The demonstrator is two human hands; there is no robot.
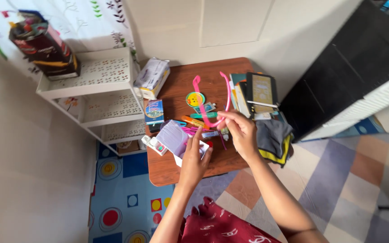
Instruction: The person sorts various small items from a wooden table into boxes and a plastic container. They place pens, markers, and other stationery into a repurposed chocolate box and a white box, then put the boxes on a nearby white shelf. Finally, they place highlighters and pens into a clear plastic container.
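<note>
Right hand has its fingers pinched on the bridge of the pink glasses frame, holding it up over the small wooden table with both arms of the frame pointing away from the person. Left hand rests on the open white case at the table's near edge, fingers loosely together, index finger laid up along the lavender lid, steadying rather than gripping. Frame hangs above a clutter of pens and markers and a round yellow sticker; stack of notebooks just to the right, folded grey and yellow cloth beside the right wrist, white plastic rack off to the left. My read for doing it well: keep the pinch on the bridge, not the thin arms, which look flexible; hold the case lid fully open with the left hand; lift the frame clear of the pens so nothing snags
</note>
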